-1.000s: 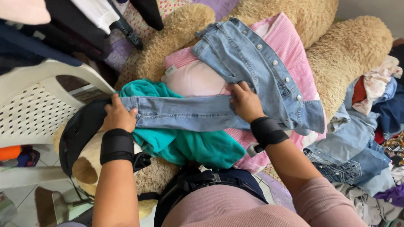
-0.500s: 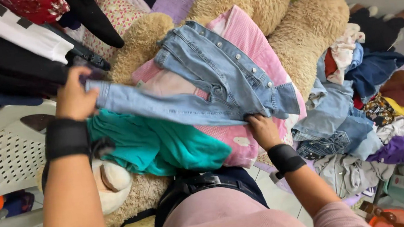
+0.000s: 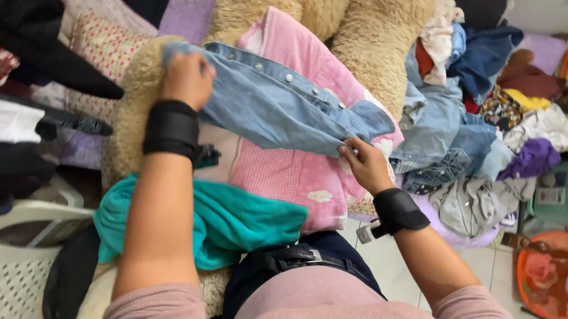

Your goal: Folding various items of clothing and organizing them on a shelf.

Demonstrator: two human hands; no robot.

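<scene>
With my left hand's (image 3: 186, 79) fingers closed on one end of the denim jacket (image 3: 279, 104) and my right hand (image 3: 366, 164) pinching its cuff, I had lifted it higher, stretched over the pink garment (image 3: 299, 172) on the plush bear (image 3: 383, 32).

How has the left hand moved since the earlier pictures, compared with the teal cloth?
Yes. The left hand has gone up and away from the teal cloth, carrying one end of the denim shirt toward the big plush bear.
</scene>
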